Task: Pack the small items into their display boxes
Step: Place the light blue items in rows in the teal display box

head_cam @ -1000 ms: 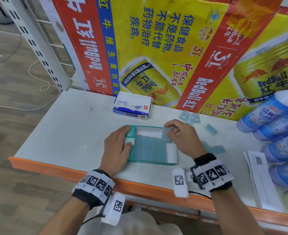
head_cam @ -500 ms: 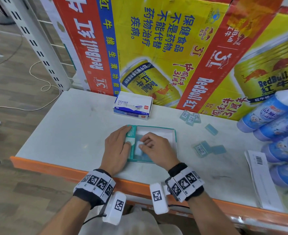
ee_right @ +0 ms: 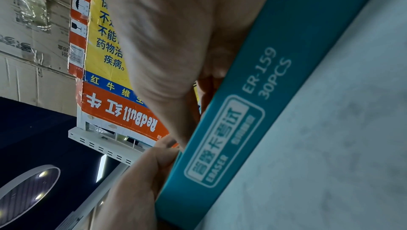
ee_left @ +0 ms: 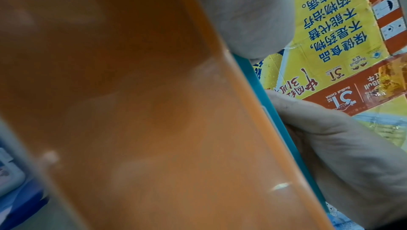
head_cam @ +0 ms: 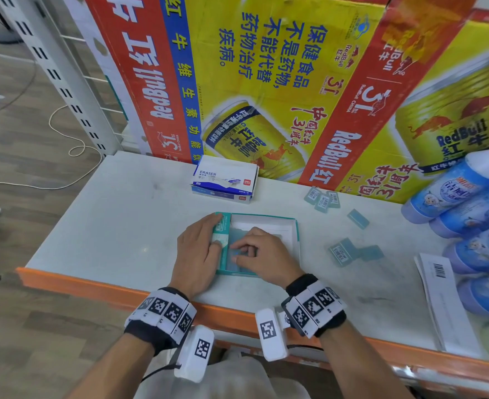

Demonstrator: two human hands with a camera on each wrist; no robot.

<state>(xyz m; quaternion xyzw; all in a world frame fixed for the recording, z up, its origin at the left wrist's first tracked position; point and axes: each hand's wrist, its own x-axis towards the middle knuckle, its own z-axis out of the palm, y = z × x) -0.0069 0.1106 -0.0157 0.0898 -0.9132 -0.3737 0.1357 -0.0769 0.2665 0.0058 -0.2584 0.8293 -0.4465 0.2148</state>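
A teal display box (head_cam: 294,226) lies open on the white shelf top, partly filled with pale blue erasers. My left hand (head_cam: 216,228) lies flat against the box's left wall, fingers straight. My right hand (head_cam: 239,253) is inside the box at its near left, fingers curled, pinching a pale eraser (head_cam: 234,244) down among the others. Loose erasers lie to the right: a cluster (head_cam: 322,198), a single one (head_cam: 358,218) and a pair (head_cam: 342,251). The right wrist view shows the box's teal side wall (ee_right: 253,111) printed "ER-159 30PCS". The left wrist view shows only the box's teal edge (ee_left: 275,120).
A white and blue ERASER carton (head_cam: 226,180) stands behind the box. Red Bull cartons (head_cam: 266,82) wall off the back. Blue bottles (head_cam: 468,197) and a barcoded paper (head_cam: 439,289) lie at the right. The shelf's orange front edge (head_cam: 93,286) runs under my wrists.
My right hand has moved from the box's far right corner to its near left part, carrying an eraser. The left hand has stayed on the box's left wall.
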